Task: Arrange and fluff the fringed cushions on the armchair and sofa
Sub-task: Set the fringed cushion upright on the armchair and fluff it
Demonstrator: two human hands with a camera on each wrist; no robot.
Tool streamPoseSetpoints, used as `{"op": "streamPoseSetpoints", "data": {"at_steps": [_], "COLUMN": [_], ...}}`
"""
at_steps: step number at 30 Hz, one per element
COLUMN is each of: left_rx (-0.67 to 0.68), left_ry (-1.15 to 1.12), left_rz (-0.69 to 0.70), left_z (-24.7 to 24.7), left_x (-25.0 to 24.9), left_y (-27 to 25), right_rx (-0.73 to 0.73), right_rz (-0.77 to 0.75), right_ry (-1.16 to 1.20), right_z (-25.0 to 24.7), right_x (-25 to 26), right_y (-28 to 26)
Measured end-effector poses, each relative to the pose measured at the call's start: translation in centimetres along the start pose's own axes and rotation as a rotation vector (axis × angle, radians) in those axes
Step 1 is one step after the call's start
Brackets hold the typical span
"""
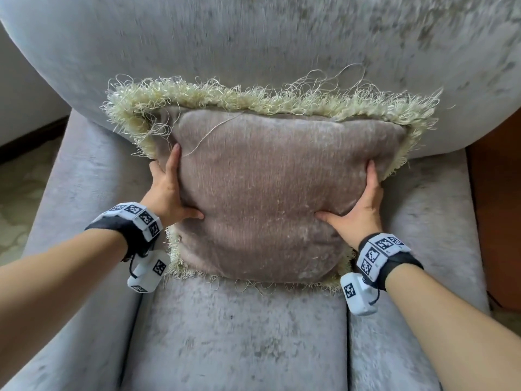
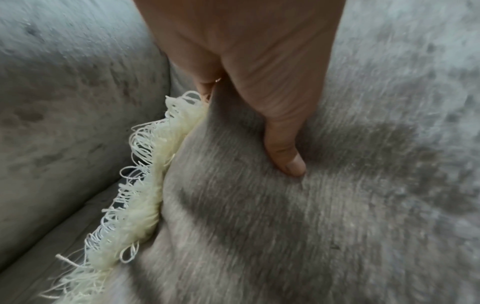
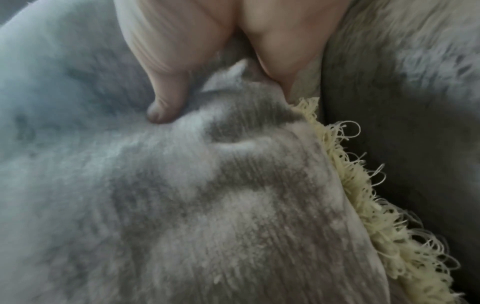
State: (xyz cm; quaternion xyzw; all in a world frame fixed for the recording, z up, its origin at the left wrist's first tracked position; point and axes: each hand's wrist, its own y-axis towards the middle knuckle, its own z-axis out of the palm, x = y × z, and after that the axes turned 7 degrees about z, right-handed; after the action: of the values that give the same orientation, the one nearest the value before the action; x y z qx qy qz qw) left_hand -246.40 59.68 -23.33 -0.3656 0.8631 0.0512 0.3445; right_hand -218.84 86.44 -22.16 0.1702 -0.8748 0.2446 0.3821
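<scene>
A mauve-brown velvet cushion (image 1: 259,193) with a cream looped fringe (image 1: 225,94) leans against the backrest of a grey armchair (image 1: 253,38). My left hand (image 1: 169,190) grips its left side, thumb (image 2: 285,156) pressed into the front face and fingers wrapped behind the edge. My right hand (image 1: 358,210) grips the right side the same way, thumb (image 3: 163,107) dug into the fabric. The cushion (image 2: 285,226) bulges between both hands. The fingers behind the cushion are hidden. Cream fringe (image 3: 363,205) runs along the gripped right edge.
The armchair's seat (image 1: 239,334) spreads below the cushion, with padded arms at left (image 1: 70,221) and right (image 1: 437,221). A brown wooden surface (image 1: 496,207) stands to the right of the chair. Pale patterned floor (image 1: 17,207) shows at the left.
</scene>
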Motion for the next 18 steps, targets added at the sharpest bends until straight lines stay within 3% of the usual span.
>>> {"op": "streamPoseSetpoints", "data": {"at_steps": [12, 18], "left_rx": [-0.079, -0.24], "left_ry": [-0.012, 0.038], "left_rz": [0.091, -0.039], "left_z": [-3.7, -6.5], "left_x": [-2.5, -3.4], "left_y": [-3.4, -2.9], "right_rx": [-0.091, -0.239], "right_rz": [-0.176, -0.352], "right_ry": [0.061, 0.101], "right_z": [-2.3, -3.4], "right_x": [2.4, 5.3], "right_y": [-3.8, -2.6]}}
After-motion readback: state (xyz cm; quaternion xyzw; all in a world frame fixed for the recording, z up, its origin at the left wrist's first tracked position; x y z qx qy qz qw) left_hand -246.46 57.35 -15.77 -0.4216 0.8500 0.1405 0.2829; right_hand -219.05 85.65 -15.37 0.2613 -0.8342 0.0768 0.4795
